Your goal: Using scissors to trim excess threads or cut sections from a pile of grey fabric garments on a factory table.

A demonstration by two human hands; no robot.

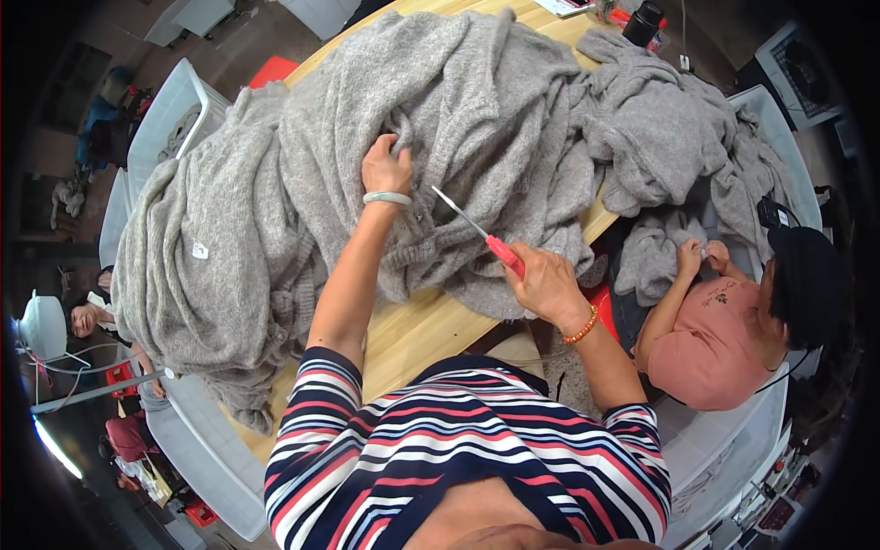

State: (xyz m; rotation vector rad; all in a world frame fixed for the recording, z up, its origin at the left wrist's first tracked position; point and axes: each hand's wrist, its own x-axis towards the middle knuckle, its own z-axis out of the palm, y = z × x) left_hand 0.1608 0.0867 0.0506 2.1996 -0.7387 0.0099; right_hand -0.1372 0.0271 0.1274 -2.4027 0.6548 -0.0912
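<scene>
A big heap of grey knitted sweaters [431, 78] lies in front of me on a pale wooden table [412, 332]. My left hand [387, 169] is closed on a fold of the knit near the middle of the heap, fingers curled into it. In my right hand [548, 282] is a pair of red-handled scissors [505, 256]. Their slim pointed blades look closed and point up and left, over the knit and a short way from my left hand. Some of the handle is hidden by my fingers.
At the right, a person in a pink top [715, 344] handles grey knitwear beside a pale bin [770, 115]. White plastic bins [197, 431] line the left side. A black cylindrical container [644, 23] stands at the table's far right. Another person [87, 319] is at the far left.
</scene>
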